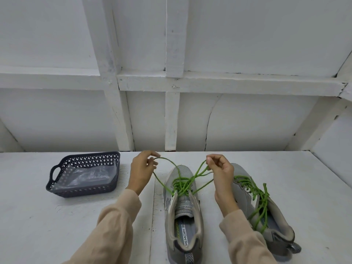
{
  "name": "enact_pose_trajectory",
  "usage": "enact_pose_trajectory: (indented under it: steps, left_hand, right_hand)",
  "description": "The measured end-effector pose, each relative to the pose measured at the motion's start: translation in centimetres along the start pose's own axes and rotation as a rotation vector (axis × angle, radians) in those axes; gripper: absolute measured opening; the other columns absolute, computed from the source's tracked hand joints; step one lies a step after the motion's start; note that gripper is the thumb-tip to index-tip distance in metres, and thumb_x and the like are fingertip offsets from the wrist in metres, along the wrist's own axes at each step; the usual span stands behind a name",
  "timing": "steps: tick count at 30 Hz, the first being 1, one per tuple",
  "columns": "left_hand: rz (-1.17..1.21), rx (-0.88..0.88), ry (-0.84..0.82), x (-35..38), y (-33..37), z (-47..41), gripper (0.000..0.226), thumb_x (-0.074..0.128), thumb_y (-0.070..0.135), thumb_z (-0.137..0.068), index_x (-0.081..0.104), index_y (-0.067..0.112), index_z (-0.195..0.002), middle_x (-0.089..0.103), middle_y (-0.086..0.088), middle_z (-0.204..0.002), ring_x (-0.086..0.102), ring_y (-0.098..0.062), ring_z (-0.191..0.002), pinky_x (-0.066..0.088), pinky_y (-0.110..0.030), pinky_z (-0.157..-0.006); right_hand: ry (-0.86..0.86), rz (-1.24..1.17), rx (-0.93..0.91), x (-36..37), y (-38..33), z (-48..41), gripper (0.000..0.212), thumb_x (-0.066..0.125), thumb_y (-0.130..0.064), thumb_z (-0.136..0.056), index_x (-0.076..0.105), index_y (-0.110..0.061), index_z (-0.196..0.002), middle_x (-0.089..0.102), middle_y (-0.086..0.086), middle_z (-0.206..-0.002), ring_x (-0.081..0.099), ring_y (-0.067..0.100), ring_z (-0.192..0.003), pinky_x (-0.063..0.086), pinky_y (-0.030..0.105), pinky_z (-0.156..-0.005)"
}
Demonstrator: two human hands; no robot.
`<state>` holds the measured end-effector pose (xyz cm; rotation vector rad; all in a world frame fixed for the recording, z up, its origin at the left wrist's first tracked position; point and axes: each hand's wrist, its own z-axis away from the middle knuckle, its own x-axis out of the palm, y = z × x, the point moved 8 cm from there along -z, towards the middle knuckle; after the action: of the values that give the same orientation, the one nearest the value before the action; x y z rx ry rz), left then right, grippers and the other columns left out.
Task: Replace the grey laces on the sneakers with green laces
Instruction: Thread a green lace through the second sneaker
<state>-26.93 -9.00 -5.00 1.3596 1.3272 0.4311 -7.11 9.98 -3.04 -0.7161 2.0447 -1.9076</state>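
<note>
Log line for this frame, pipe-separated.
step: tying green lace on centre sneaker | left hand: pinches lace loop | right hand: pinches lace loop | other sneaker: green-laced | basket: far left

This is a plain, workshop-like indoor corner, its exact kind unclear: a white-painted panel wall [257, 122], cracked and crossed by rough timber battens [172, 121], rises behind a scuffed white-painted table [57, 225] carrying a dark perforated plastic basket [82, 191] with a clear plastic bag [89, 175] inside.
</note>
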Motion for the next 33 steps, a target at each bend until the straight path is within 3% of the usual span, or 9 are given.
enact_pose_trajectory:
  steps: [3, 6, 8, 10, 14, 18, 21, 24, 33]
  left_hand:
    - [-0.23, -0.075, 0.082, -1.7, -0.8, 1.2, 0.035, 0.048, -0.002, -0.089, 0.067, 0.028, -0.093, 0.062, 0.006, -0.108, 0.061, -0.017, -0.078, 0.045, -0.032, -0.065]
    - [-0.419, -0.146, 0.0, -1.5, -2.0, 1.5, 0.033, 0.053, 0.001, -0.085, 0.07, 0.024, -0.102, 0.059, -0.002, -0.124, 0.058, -0.024, -0.106, 0.043, -0.032, -0.077]
    - [-0.347, -0.079, -0.031, -0.8, -1.1, 1.7, 0.029, 0.058, 0.006, -0.083, 0.07, 0.024, -0.102, 0.058, -0.004, -0.127, 0.054, -0.026, -0.119, 0.042, -0.034, -0.094]
    - [-0.051, -0.027, -0.106, 0.5, 1.0, 2.4, 0.017, 0.063, 0.019, -0.087, 0.069, 0.023, -0.103, 0.063, 0.005, -0.121, 0.056, -0.016, -0.118, 0.04, -0.03, -0.103]
    - [0.271, -0.053, -0.536, 5.7, 4.9, 5.8, 0.044, 0.073, 0.053, -0.075, 0.065, 0.034, -0.113, 0.07, 0.018, -0.11, 0.061, 0.003, -0.11, 0.029, -0.044, -0.117]
    - [0.277, -0.079, -0.563, 7.7, 5.2, 7.0, 0.046, 0.081, 0.042, -0.073, 0.064, 0.03, -0.114, 0.072, 0.018, -0.104, 0.064, 0.005, -0.102, 0.011, -0.039, -0.122]
    - [0.378, -0.09, -0.581, 8.2, 5.4, 7.3, 0.041, 0.083, 0.033, -0.072, 0.068, 0.021, -0.109, 0.075, 0.004, -0.099, 0.069, -0.008, -0.099, 0.027, -0.029, -0.114]
    - [0.451, -0.134, -0.576, 8.5, 5.2, 7.7, 0.026, 0.082, 0.023, -0.076, 0.073, 0.014, -0.099, 0.076, -0.005, -0.093, 0.07, -0.016, -0.092, 0.052, -0.03, -0.093]
    - [0.531, -0.185, -0.606, 9.1, 4.6, 8.0, 0.009, 0.075, 0.007, -0.083, 0.071, 0.002, -0.089, 0.074, -0.005, -0.08, 0.069, -0.013, -0.077, 0.053, -0.021, -0.077]
  right_hand:
    - [0.041, 0.311, -0.017, -0.5, 0.2, 0.0, 0.02, 0.065, -0.011, -0.088, 0.066, -0.026, -0.075, 0.064, -0.006, -0.073, 0.056, 0.014, -0.069, 0.051, 0.041, -0.075]
    - [-0.073, 0.758, -0.017, 0.5, -0.5, -0.1, 0.019, 0.064, -0.022, -0.087, 0.062, -0.031, -0.071, 0.062, -0.013, -0.067, 0.058, 0.013, -0.075, 0.041, 0.045, -0.095]
    - [-0.149, 0.958, -0.012, 1.4, -1.2, 0.0, 0.016, 0.061, -0.022, -0.088, 0.063, -0.03, -0.075, 0.059, -0.014, -0.065, 0.056, 0.013, -0.077, 0.028, 0.043, -0.101]
    - [-0.2, 1.037, -0.019, 2.0, -2.0, -0.2, 0.012, 0.061, -0.024, -0.089, 0.066, -0.029, -0.079, 0.058, -0.015, -0.067, 0.054, 0.012, -0.078, 0.029, 0.039, -0.093]
    - [-0.306, 0.64, 0.043, 3.0, -2.8, -0.9, 0.013, 0.07, -0.019, -0.085, 0.069, -0.026, -0.074, 0.064, -0.009, -0.071, 0.056, 0.012, -0.072, 0.046, 0.032, -0.076]
    - [-0.41, 0.261, 0.14, 4.5, -4.0, -0.8, 0.008, 0.062, -0.004, -0.091, 0.065, -0.009, -0.085, 0.061, 0.001, -0.072, 0.05, 0.011, -0.057, 0.038, 0.017, -0.047]
    - [-0.47, 0.16, 0.13, 6.2, -4.7, -1.0, 0.01, 0.059, -0.001, -0.093, 0.062, -0.007, -0.086, 0.059, 0.005, -0.073, 0.052, 0.012, -0.05, 0.039, 0.021, -0.041]
    - [-0.521, 0.129, 0.107, 7.9, -5.2, -1.1, 0.01, 0.056, 0.005, -0.092, 0.06, -0.002, -0.085, 0.062, 0.01, -0.074, 0.057, 0.015, -0.049, 0.047, 0.023, -0.044]
    - [-0.342, 0.067, 0.004, 10.1, -7.4, -4.1, 0.02, 0.056, 0.012, -0.089, 0.062, -0.003, -0.076, 0.061, 0.009, -0.064, 0.053, 0.009, -0.043, 0.043, 0.018, -0.043]
